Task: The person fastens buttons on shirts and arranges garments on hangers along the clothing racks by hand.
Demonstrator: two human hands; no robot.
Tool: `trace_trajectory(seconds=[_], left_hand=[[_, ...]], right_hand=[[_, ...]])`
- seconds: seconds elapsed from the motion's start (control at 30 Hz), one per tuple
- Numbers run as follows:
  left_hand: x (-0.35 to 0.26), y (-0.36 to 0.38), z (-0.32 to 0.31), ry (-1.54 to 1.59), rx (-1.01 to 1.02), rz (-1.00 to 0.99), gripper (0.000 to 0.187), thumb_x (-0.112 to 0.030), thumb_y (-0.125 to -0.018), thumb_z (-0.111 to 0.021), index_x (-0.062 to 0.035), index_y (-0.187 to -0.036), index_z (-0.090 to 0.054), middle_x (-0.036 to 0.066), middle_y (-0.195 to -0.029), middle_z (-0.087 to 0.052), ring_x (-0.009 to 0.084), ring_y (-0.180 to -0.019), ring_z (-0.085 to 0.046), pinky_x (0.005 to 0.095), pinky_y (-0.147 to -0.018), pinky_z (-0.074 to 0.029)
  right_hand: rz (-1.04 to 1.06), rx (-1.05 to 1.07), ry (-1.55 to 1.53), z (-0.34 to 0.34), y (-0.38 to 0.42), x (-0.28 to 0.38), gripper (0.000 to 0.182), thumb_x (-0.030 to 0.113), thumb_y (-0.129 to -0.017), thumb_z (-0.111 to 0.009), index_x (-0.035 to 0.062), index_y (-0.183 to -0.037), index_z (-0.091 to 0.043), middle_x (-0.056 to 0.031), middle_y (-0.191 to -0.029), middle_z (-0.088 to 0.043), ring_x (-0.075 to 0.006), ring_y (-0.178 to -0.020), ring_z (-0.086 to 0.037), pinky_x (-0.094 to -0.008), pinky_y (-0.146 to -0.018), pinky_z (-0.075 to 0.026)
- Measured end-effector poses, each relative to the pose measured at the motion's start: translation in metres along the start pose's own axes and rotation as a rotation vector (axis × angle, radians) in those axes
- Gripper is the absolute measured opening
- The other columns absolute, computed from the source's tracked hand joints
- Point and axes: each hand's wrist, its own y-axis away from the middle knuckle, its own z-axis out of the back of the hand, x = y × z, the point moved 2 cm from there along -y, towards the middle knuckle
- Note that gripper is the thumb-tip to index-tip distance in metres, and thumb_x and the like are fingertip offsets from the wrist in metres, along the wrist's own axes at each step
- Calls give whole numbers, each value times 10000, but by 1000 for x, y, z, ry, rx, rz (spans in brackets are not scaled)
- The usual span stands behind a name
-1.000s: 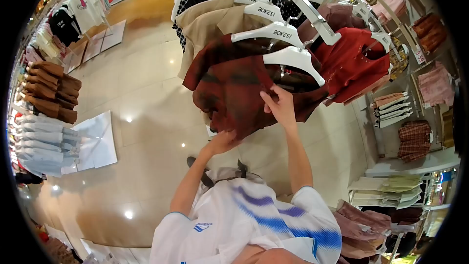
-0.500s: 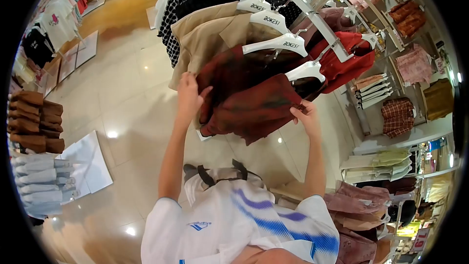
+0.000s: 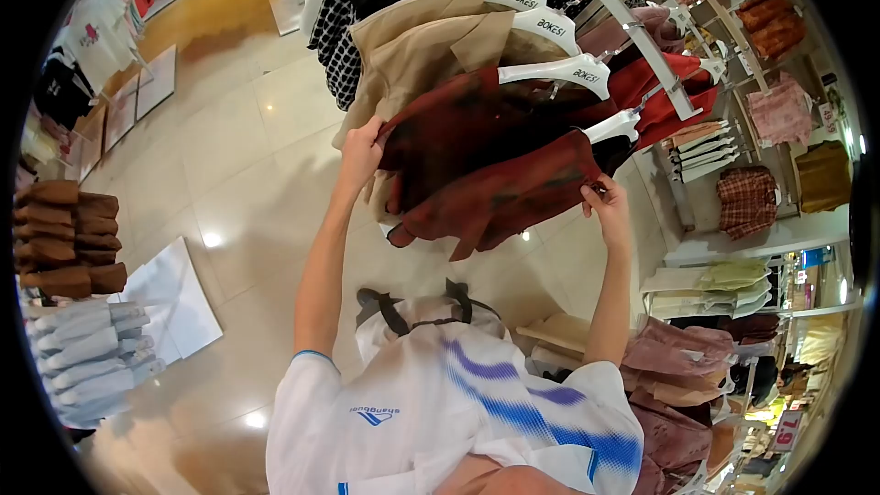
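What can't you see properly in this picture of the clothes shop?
- Head view: the left hand fingertips, tucked behind the dark red shirt.
- The rack rail top, cut off by the picture edge.
- The price sign at the rim, too small and warped to read surely.
- The right hand palm, turned away.

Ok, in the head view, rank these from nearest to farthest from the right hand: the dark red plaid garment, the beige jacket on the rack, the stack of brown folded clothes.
1. The dark red plaid garment: gripped at its right edge by the right hand.
2. The beige jacket: farther up the rack, to the left.
3. The stack of brown folded clothes: across the floor, at the far left.
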Motion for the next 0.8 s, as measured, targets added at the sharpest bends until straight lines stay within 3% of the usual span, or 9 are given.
trace_trajectory(seconds=[0.17,0.23,0.3,0.43,0.5,0.63,0.7,0.77,0.8], left_hand=[[-18,24,7,-4,185,-266,116,-87,-890,-586,3,-846,-528,226,-746,-555,436,-727,-545,455,-612,-430],[-46,49,-6,-63,294,-332,166,-156,-896,-558,-27,-799,-520,199,-756,-559,430,-758,-563,488,-637,-437],[-53,73,-23,-217,371,-346,64,-123,-816,-524,-62,-812,-545,157,-752,-587,383,-714,-604,480,-600,-476],[-87,94,-42,-167,406,-410,122,-116,-747,-563,-63,-857,-576,126,-799,-609,356,-668,-624,458,-556,-488],[-83,105,-52,-162,446,-490,160,-96,-729,-589,-71,-886,-600,116,-814,-627,351,-655,-624,461,-539,-486],[-94,111,-45,-24,393,-485,179,-72,-741,-620,-60,-920,-629,97,-829,-638,345,-652,-619,446,-541,-492],[-87,102,-26,16,488,-453,122,-83,-792,-631,-43,-906,-614,121,-843,-630,354,-719,-613,448,-587,-493],[-63,82,-9,321,629,-471,160,-153,-850,-686,-37,-932,-611,129,-877,-612,287,-820,-614,364,-718,-512],[-45,68,-1,351,605,-247,265,-208,-833,-727,-30,-969,-586,115,-878,-595,255,-831,-597,351,-748,-500]], right_hand=[[3,-212,-51,-27,10,8,252,27,-892,-639,11,-1140,-592,-30,-843,-607,-96,-618,-562,-230,-540,-426],[203,-557,293,-45,30,41,303,32,-914,-615,20,-1209,-549,-55,-945,-627,-112,-721,-615,-244,-563,-463],[370,-585,507,-76,49,85,277,-10,-897,-579,22,-1173,-574,-72,-1061,-649,-152,-814,-646,-267,-614,-507],[927,-85,884,-152,49,140,260,56,-761,-684,42,-1019,-665,-105,-1029,-638,-281,-986,-623,-391,-853,-509],[999,142,967,-189,27,134,283,128,-715,-671,48,-986,-669,-103,-1036,-649,-281,-1043,-605,-423,-1004,-425],[1021,198,1197,-216,-3,96,231,177,-696,-724,51,-879,-660,-94,-902,-651,-262,-1055,-605,-425,-1075,-377],[907,274,1487,-218,-5,88,244,221,-696,-727,40,-845,-657,-83,-764,-615,-248,-985,-611,-423,-1113,-342],[849,321,1445,-220,-4,85,207,190,-724,-661,29,-855,-663,-94,-752,-623,-250,-951,-614,-420,-1119,-329],[801,361,1405,-221,-3,84,195,158,-752,-594,18,-864,-669,-105,-740,-632,-252,-917,-616,-418,-1126,-315]])
